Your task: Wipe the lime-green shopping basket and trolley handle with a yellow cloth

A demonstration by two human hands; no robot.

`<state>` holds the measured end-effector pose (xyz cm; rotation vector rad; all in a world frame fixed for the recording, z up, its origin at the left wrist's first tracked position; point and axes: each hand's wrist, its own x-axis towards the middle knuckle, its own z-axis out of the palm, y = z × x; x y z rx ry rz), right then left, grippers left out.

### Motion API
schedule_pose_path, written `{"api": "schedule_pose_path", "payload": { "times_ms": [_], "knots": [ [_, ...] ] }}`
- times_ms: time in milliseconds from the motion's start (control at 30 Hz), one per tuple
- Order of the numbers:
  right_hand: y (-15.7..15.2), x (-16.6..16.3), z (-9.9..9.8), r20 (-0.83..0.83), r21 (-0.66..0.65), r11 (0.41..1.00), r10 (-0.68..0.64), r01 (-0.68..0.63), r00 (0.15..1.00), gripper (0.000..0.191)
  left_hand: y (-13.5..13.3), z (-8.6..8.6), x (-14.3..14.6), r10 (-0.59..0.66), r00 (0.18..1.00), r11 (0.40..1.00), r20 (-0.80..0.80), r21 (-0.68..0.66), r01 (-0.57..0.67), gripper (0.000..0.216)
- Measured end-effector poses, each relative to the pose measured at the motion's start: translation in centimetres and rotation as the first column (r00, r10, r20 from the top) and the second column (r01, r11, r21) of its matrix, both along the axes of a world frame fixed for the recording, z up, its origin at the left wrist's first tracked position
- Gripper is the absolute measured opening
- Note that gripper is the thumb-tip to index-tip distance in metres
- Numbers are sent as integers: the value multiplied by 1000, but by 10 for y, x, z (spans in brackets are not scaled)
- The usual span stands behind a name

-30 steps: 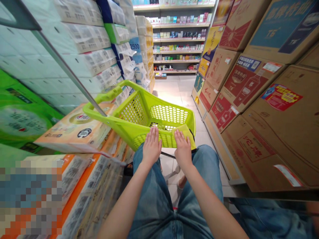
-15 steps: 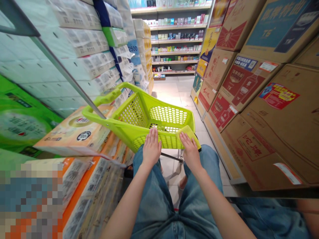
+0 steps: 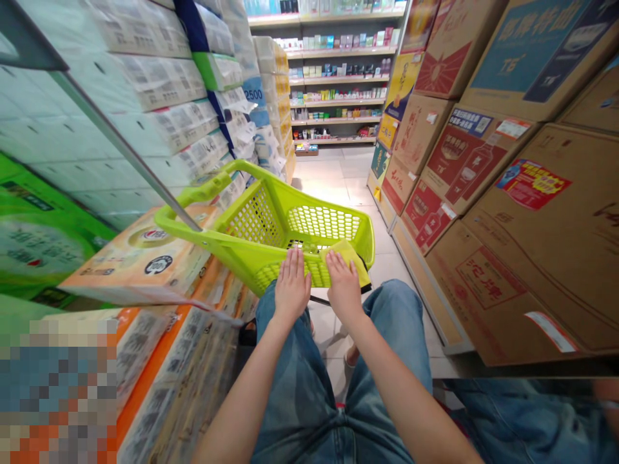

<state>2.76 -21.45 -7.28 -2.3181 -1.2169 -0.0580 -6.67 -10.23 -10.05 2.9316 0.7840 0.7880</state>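
A lime-green shopping cart basket (image 3: 232, 254) with perforated sides lies across in front of my knees. My left hand (image 3: 293, 287) rests flat against its near side, fingers straight and close together, holding nothing. Under the fingers of my right hand (image 3: 344, 283) is a folded yellow cloth (image 3: 355, 258), pressed on the near side of the basket toward its right end. Part of the cloth lies over the rim, and a dark edge shows at its lower right corner. My palm hides some of the cloth.
Stacked paper packs (image 3: 164, 84) and an orange pack (image 3: 140, 258) stand at the left. Brown cartons (image 3: 522, 238) line the right side. A grey pole (image 3: 120, 145) slants down to the cart handle. Product shelves (image 3: 338, 84) stand behind. At lower right is someone's denim clothing (image 3: 522, 419).
My right hand and the yellow cloth have slid left along the basket's near side, closer to my left hand. The left hand stays in about the same place on the basket.
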Motion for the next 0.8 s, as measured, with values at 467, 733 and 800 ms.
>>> {"api": "schedule_pose_path", "payload": {
  "times_ms": [467, 733, 800],
  "knots": [
    [-39, 31, -22, -4, 148, 986, 78, -77, 997, 85, -1, 1, -1, 15, 1000, 1000, -13, 14, -14, 63],
    [-87, 68, -46, -154, 181, 967, -155, 182, 976, 81, 0, 1, 0, -1, 1000, 1000, -1, -6, 1, 63],
    [-78, 59, -39, -100, 151, 968, -185, 199, 978, 80, 0, 1, 0, -2, 1000, 1000, 4, -10, 2, 63]
  ]
}}
